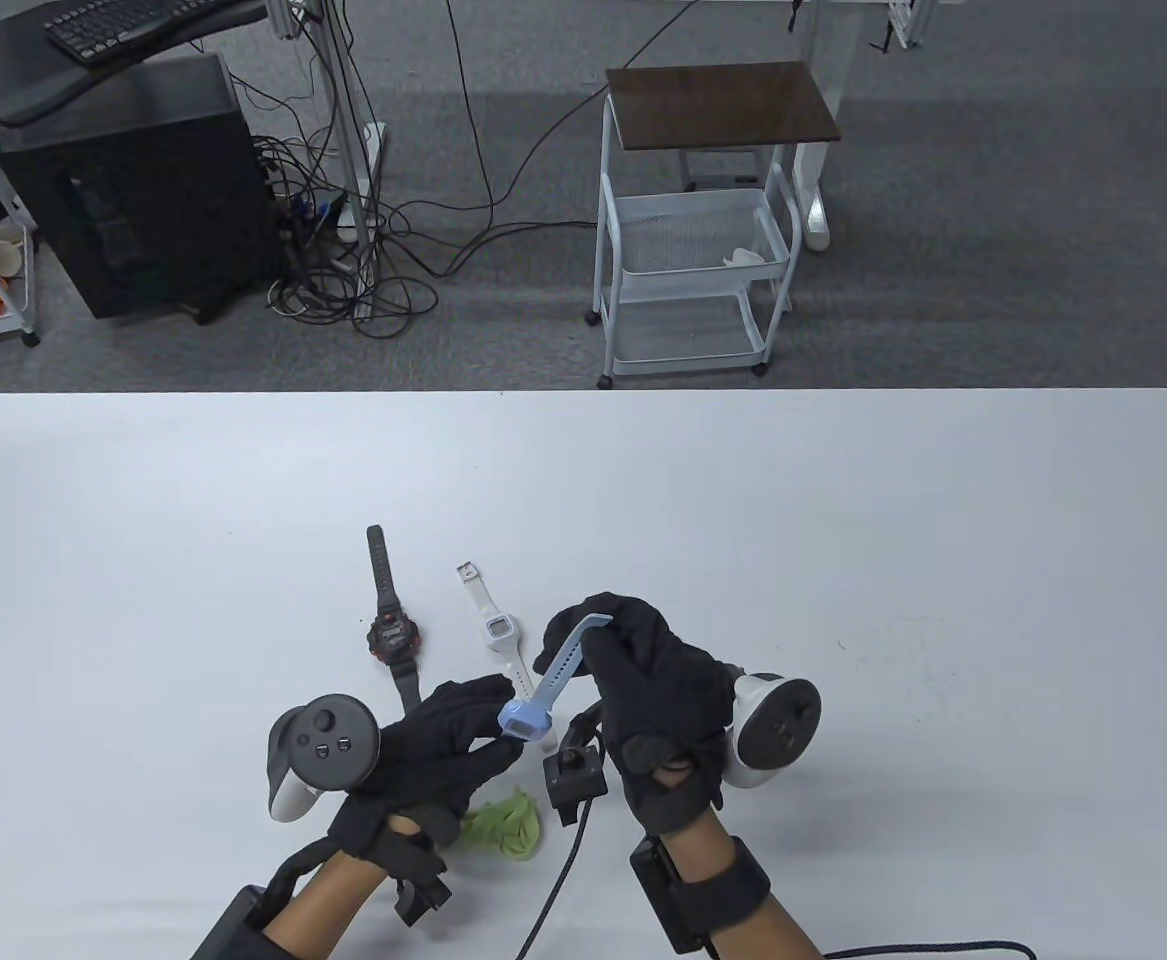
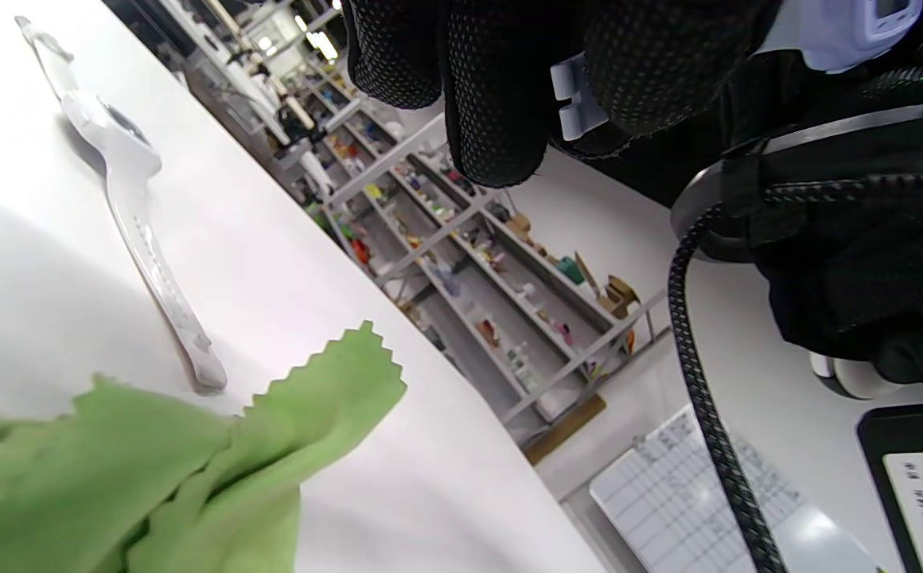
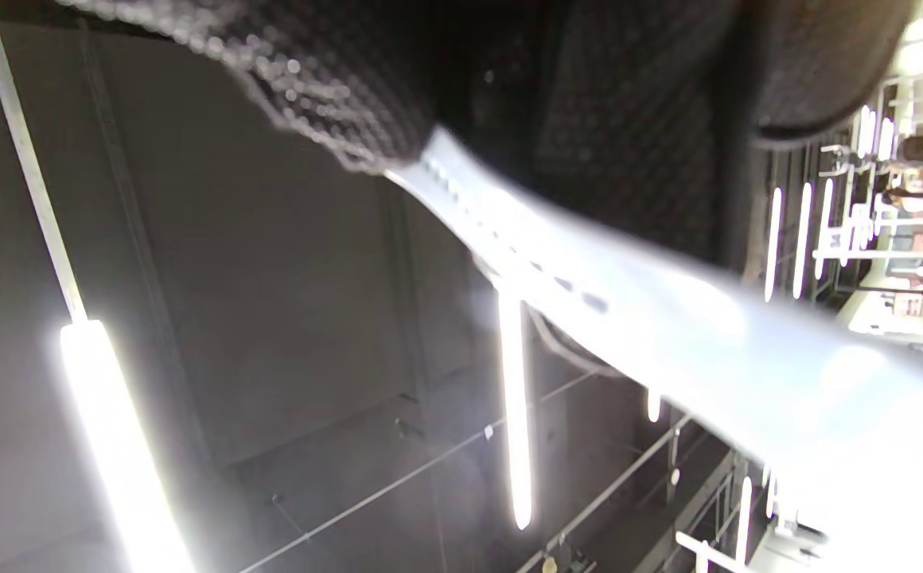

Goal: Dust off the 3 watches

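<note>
A light blue watch [image 1: 548, 690] is held up over the table between both hands. My left hand [image 1: 478, 725] pinches its face end, and its fingers [image 2: 501, 87] close round a pale part of the blue watch [image 2: 577, 99]. My right hand [image 1: 623, 640] grips the strap's far end; the blue strap [image 3: 589, 286] runs out from under the gloved fingers [image 3: 589, 95]. A black watch [image 1: 390, 630] and a white watch [image 1: 496, 628] lie flat side by side just beyond the hands. The white watch [image 2: 131, 183] shows lying flat. A green cloth [image 1: 508, 825] lies crumpled on the table by my left wrist, and the cloth [image 2: 151, 469] is untouched.
The white table [image 1: 843, 520] stretches wide on all sides of the hands. A black cable [image 1: 553, 880] trails from the right wrist toward the near edge. Beyond the far edge stand a white trolley [image 1: 693, 230] and a black computer tower [image 1: 133, 190] on the floor.
</note>
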